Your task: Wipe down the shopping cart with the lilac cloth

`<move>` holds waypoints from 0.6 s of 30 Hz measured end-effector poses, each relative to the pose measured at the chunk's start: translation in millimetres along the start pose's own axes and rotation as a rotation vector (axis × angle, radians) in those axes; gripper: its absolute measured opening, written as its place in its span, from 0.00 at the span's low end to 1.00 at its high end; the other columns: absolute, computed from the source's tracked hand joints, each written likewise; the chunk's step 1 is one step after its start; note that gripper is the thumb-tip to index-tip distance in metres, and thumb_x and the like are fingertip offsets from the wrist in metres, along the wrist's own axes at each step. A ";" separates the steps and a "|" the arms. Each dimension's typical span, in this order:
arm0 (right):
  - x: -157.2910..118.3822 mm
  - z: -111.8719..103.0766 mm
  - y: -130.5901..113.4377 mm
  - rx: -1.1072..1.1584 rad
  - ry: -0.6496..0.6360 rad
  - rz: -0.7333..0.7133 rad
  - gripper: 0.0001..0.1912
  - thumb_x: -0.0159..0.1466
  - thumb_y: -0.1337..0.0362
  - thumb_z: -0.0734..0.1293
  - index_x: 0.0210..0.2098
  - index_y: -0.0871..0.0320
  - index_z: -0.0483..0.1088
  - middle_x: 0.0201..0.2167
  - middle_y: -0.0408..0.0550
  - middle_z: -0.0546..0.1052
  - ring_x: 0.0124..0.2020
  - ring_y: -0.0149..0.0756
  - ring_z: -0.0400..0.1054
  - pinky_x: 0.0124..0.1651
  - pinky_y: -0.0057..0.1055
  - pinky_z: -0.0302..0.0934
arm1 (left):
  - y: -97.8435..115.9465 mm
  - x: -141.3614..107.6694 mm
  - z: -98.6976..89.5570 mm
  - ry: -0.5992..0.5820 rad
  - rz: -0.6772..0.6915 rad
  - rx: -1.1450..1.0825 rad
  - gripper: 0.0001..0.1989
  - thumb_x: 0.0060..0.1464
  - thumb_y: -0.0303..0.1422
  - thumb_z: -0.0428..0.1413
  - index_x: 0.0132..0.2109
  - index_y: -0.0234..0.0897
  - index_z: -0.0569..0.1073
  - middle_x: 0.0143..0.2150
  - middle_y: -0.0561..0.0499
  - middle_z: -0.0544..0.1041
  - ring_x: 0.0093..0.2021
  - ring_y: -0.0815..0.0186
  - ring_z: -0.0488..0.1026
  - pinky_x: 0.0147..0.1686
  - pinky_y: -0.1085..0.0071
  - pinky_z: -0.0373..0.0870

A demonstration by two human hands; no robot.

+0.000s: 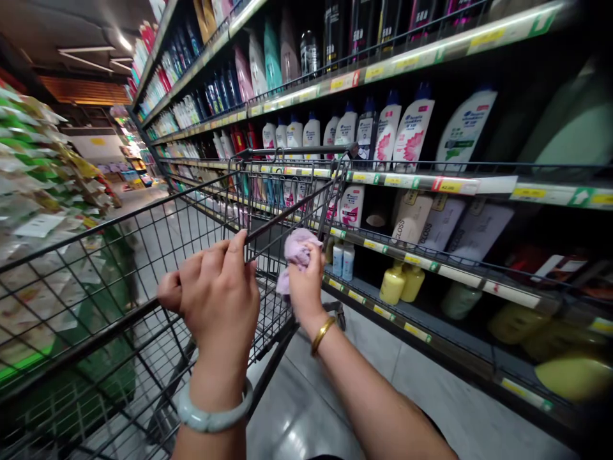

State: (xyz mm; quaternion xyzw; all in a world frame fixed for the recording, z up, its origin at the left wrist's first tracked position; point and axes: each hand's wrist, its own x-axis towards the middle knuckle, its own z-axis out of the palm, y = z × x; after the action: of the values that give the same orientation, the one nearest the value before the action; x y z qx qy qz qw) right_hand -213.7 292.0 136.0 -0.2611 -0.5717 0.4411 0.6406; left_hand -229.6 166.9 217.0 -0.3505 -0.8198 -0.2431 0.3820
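Near mid-frame, my right hand (309, 284) has its fingers closed on a bunched lilac cloth (299, 246); it looks light, soft and limp, best pinched through its thick folds. Left of centre, my left hand (218, 294) curls its fingers over the wire cart's (119, 328) stiff rail.

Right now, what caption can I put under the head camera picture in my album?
Left hand on a shopping cart, right hand holding a light purple cloth, beside shelves of bottles.
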 end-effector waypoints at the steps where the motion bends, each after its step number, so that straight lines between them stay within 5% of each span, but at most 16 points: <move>1: -5.2 2.0 -9.4 0.018 -0.031 -0.055 0.24 0.55 0.76 0.64 0.50 0.53 0.70 0.51 0.49 0.70 0.52 0.36 0.69 0.60 0.37 0.66 | 0.7 -0.3 1.1 -0.004 0.013 0.003 0.25 0.67 0.38 0.48 0.68 0.44 0.68 0.60 0.40 0.77 0.59 0.44 0.67 0.60 0.44 0.51; 4: -18.1 6.1 -25.4 0.034 -0.166 -0.285 0.26 0.55 0.77 0.65 0.50 0.50 0.72 0.52 0.49 0.72 0.57 0.38 0.68 0.64 0.38 0.64 | 2.5 -0.9 4.2 -0.006 0.048 0.012 0.26 0.67 0.35 0.47 0.70 0.43 0.67 0.62 0.40 0.75 0.61 0.44 0.66 0.60 0.46 0.51; 6: -19.2 5.8 -13.5 -0.005 -0.192 -0.307 0.25 0.54 0.79 0.65 0.48 0.51 0.73 0.51 0.49 0.72 0.58 0.38 0.67 0.66 0.39 0.63 | 3.0 -1.4 5.7 0.005 0.056 0.008 0.27 0.67 0.35 0.47 0.70 0.44 0.66 0.63 0.40 0.74 0.62 0.45 0.65 0.61 0.46 0.50; 10: -13.5 4.4 30.5 -0.075 -0.042 0.057 0.24 0.51 0.80 0.62 0.45 0.55 0.71 0.49 0.49 0.70 0.51 0.38 0.69 0.61 0.40 0.65 | 2.5 -1.5 9.2 0.011 0.068 -0.013 0.28 0.67 0.37 0.48 0.72 0.45 0.64 0.64 0.41 0.74 0.63 0.45 0.66 0.62 0.46 0.50; 12: -12.7 5.5 32.0 -0.056 -0.019 0.168 0.24 0.51 0.79 0.62 0.46 0.56 0.70 0.48 0.49 0.70 0.50 0.39 0.69 0.59 0.40 0.65 | 2.4 -0.5 11.2 0.009 0.071 -0.019 0.28 0.66 0.37 0.49 0.72 0.44 0.64 0.64 0.40 0.74 0.63 0.44 0.66 0.62 0.44 0.51; 18: -14.6 6.5 1.1 0.092 -0.161 -0.101 0.23 0.53 0.77 0.63 0.47 0.52 0.70 0.50 0.48 0.69 0.54 0.38 0.67 0.64 0.38 0.62 | 5.4 1.2 -4.9 -0.016 0.050 -0.039 0.28 0.65 0.39 0.50 0.70 0.45 0.67 0.63 0.42 0.75 0.64 0.46 0.67 0.66 0.44 0.50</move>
State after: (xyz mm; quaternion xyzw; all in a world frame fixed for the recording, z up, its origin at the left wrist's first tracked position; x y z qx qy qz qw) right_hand -219.7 278.8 129.1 -0.1657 -0.6129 0.4536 0.6254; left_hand -223.9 167.5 221.5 -0.3801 -0.8091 -0.2465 0.3743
